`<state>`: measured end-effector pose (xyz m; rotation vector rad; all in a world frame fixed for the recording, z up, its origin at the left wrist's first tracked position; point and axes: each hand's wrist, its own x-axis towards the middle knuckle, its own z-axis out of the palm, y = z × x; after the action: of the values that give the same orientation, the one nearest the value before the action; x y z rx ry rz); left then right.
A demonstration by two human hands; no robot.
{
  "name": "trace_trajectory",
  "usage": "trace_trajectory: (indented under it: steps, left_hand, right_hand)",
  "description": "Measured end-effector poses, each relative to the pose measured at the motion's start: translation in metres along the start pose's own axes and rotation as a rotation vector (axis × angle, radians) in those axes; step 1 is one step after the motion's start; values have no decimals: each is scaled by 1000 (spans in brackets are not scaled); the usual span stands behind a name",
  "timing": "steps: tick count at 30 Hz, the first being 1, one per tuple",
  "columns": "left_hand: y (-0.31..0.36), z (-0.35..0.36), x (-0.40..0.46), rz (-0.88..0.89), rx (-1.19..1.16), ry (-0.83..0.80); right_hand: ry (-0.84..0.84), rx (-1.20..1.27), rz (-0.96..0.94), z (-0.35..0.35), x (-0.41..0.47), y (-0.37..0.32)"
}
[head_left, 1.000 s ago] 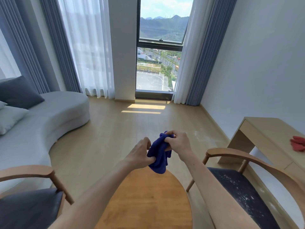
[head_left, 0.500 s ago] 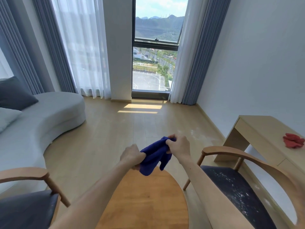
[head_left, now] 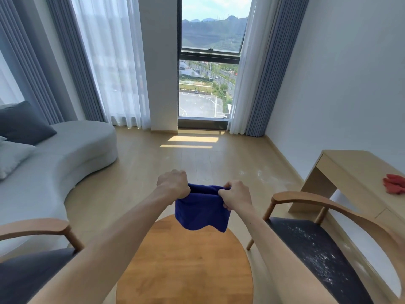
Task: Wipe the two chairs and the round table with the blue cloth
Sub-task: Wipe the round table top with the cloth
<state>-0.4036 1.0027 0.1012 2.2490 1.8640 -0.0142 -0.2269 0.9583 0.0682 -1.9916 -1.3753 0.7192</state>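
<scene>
The blue cloth (head_left: 202, 210) hangs stretched between my two hands above the far edge of the round wooden table (head_left: 186, 264). My left hand (head_left: 174, 183) grips its left top corner and my right hand (head_left: 235, 195) pinches its right top corner. A wooden armchair with a dark seat (head_left: 315, 255) stands right of the table, its seat speckled with white dust. A second armchair (head_left: 32, 229) stands to the left, its dark seat partly hidden by my left arm.
A curved grey sofa (head_left: 65, 159) with cushions runs along the left. A light wooden desk (head_left: 350, 172) against the right wall carries a red cloth (head_left: 394, 183). White dust lies on the wooden floor (head_left: 263, 174) near the desk. Curtains frame a tall window ahead.
The bunched cloth has been pulled open: my hands moved apart and now hold it spread by its top corners. The view has tilted down slightly.
</scene>
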Motion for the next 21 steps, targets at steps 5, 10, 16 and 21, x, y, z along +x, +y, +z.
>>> trace_trajectory:
  steps: [5, 10, 16, 21]
  left_hand:
    - [-12, 11, 7, 5, -238, -77]
    - [-16, 20, 13, 164, -458, -92]
    - [-25, 23, 18, 217, -569, -36]
    - [-23, 27, 17, 367, -390, -54]
  right_hand:
    - [-77, -39, -8, 1, 2, 6]
    - [-57, -13, -20, -2, 6, 13]
    - [-146, -13, -143, -14, 11, 25]
    - [-293, 7, -223, -20, 15, 32]
